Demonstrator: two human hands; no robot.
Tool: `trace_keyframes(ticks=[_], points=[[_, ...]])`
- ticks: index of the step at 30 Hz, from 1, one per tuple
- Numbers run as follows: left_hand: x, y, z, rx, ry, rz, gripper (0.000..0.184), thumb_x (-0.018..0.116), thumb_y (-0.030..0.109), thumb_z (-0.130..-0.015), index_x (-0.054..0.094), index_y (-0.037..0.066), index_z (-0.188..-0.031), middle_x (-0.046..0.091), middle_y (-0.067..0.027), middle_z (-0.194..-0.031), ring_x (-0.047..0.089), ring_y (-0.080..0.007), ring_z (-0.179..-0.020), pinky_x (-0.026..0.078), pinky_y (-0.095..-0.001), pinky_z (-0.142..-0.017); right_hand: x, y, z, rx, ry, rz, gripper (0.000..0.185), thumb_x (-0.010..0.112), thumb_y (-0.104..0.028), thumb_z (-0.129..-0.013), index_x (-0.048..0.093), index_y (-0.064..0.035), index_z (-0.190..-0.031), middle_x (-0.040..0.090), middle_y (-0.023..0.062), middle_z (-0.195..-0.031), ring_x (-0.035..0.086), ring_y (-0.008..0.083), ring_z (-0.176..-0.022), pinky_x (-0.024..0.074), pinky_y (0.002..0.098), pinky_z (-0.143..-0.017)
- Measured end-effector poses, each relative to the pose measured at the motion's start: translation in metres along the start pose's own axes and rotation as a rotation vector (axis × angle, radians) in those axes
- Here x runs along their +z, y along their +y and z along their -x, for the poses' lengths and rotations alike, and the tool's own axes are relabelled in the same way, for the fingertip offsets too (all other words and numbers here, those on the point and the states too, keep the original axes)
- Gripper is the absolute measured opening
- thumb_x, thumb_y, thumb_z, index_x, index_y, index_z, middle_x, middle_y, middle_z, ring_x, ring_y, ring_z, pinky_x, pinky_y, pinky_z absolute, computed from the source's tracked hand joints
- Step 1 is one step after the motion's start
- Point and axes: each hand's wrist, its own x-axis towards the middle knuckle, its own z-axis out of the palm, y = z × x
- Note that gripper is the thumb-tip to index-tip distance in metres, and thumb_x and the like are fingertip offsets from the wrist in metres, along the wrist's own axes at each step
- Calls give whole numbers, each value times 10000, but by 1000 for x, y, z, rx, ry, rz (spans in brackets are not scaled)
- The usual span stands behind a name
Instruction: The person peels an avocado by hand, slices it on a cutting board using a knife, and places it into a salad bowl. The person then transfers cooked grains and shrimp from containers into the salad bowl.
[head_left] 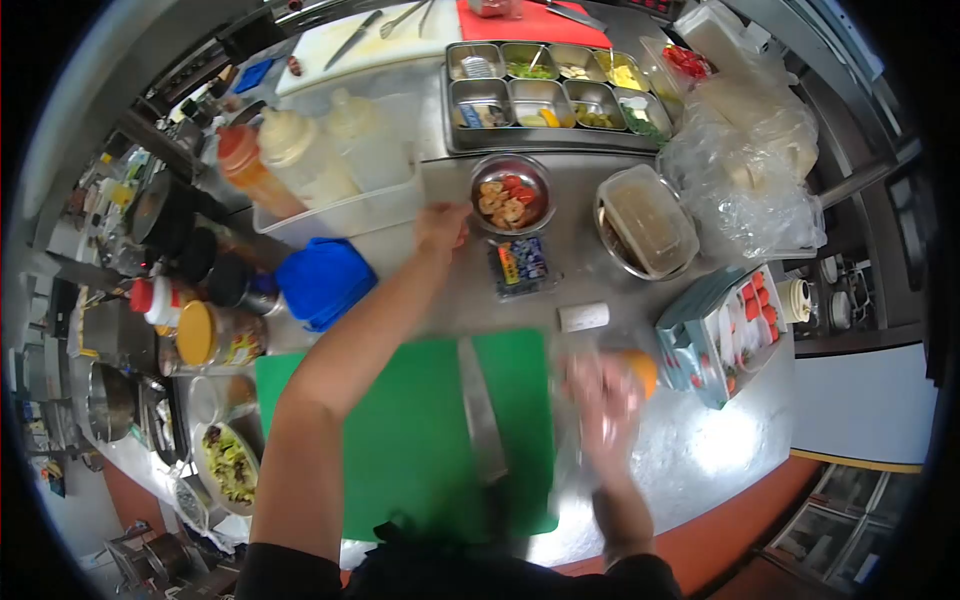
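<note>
My left hand (443, 227) is stretched forward with its fingers curled in, just left of a metal bowl (512, 194) of shrimp and cut tomatoes. Whatever those fingers hold, if anything, is too small to make out. Motion smears my right hand (603, 405) at the right of the green cutting board (400, 440); an orange (639, 373) shows partly behind it. A kitchen knife (482, 415) lies on the board, its handle toward me. In front of the bowl is a clear pack of blueberries (521, 266). A small white roll (584, 317) lies nearby.
Squeeze bottles stand in a white tub (345, 215) at the left, near a blue cloth (325, 280). Ingredient pans (549, 138) line the back. A lidded container (650, 220), a plastic bag (745, 160) and a strawberry box (700, 345) are at the right.
</note>
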Motion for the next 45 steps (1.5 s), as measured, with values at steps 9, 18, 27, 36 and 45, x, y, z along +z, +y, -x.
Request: trace_keyframes(ticks=[9, 18, 27, 36, 45], points=[[31, 42, 5, 282, -9, 426, 472, 596, -77, -747, 481, -74, -1205, 604, -156, -830, 655, -253, -640, 585, -339, -472, -21, 92, 113, 370, 295, -224, 207, 548, -166, -881, 608, 18, -806, 562, 48, -723, 499, 107, -647, 401, 251, -624], [-28, 63, 113, 521, -48, 547, 423, 576, -82, -760, 505, -62, -1176, 583, -101, -745, 603, -167, -614, 524, -270, -509, -6, -21, 44, -193, 373, 84, 134, 604, -83, -845, 622, 27, -920, 623, 101, -860, 586, 197, -823, 458, 319, -738], [-190, -100, 367, 132, 81, 601, 421, 602, -57, -746, 540, -45, -1163, 580, -60, -709, 572, -130, -602, 495, -267, -522, 86, -111, 96, -751, -384, 863, 399, 653, -99, -759, 576, -82, -1151, 568, 150, -1134, 594, 307, -967, 499, 374, -771], [-338, -205, 461, 53, 264, 637, 447, 614, -32, -752, 524, -39, -1189, 584, -48, -733, 584, -119, -646, 508, -250, -570, 216, -152, 220, -947, -860, 837, 261, 589, -93, -761, 545, -16, -1007, 560, 147, -951, 580, 303, -826, 478, 408, -695], [-458, -272, 472, 78, 405, 765, 424, 576, -78, -773, 518, -35, -1191, 509, -9, -740, 548, -97, -643, 541, -254, -590, 334, -170, 261, -114, -1008, -135, 162, 639, -60, -805, 568, -47, -950, 622, 40, -879, 593, 149, -822, 471, 283, -751]])
